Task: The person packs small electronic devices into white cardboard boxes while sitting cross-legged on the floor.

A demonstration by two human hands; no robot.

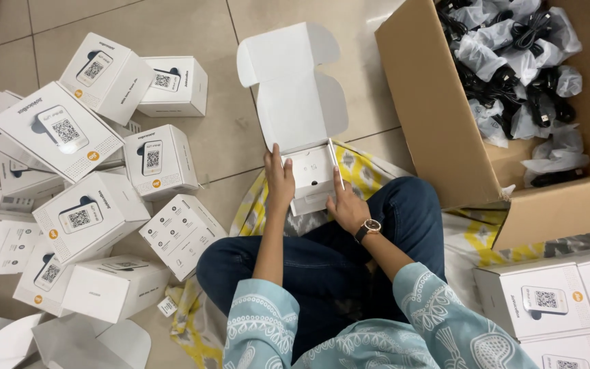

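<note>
**Figure: One open carton between the hands, seen from above the seated person**

At far left, a heap of closed white boxes (83, 198) lies scattered on the tiled floor (192, 27), tipped at all angles and touching one another; a few flattened or unfolded cartons sit at the lower left corner. At centre, the open white box (305, 154) rests on the floor just in front of the person's crossed legs, its lid flap (295, 82) thrown back and away, a white insert tray (313, 172) showing inside. The left hand (280, 179) lies against the box's left wall, fingers together and extended along it. The right hand (346, 203), with a wristwatch (368, 228) on the wrist, presses the right wall, fingers spread slightly and flat on the card. Neither hand holds any loose item. At right, a large brown cardboard box (445, 137) stands open, holding many bagged black cables (520, 61). At lower right, more closed white boxes sit in a neat stack (554, 307). Judged from this, many boxes are already closed; this one is unclosed.
</note>
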